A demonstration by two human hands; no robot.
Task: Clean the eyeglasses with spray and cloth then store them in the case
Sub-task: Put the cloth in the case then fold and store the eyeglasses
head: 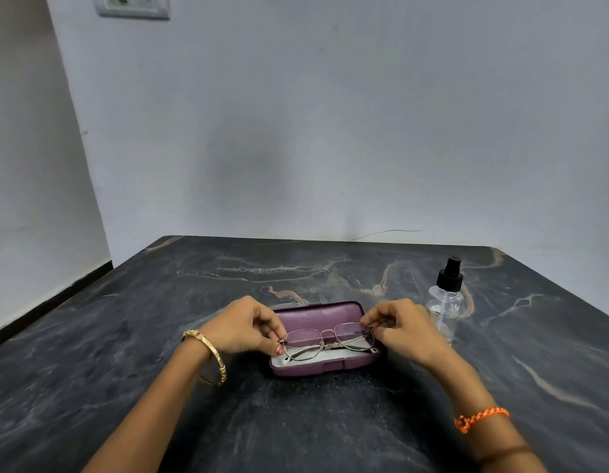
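Two hands at work: my left hand point(243, 327) and right hand point(403, 327) pinch the eyeglasses point(327, 340) by the frame's outer corners, fingers clamped, level over the open purple case point(325, 365) (spray bottle point(444, 302) parked near, to the right) on the tabletop point(125, 336), keeping lenses untouched.

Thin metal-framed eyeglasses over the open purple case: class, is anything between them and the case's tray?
Nothing visible. The thin metal-framed eyeglasses hang directly over the open purple case, whose pale lining shows bare beneath them.

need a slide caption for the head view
Both hands, left hand and right hand, pinch the glasses over the open purple case; spray bottle stands beside it.
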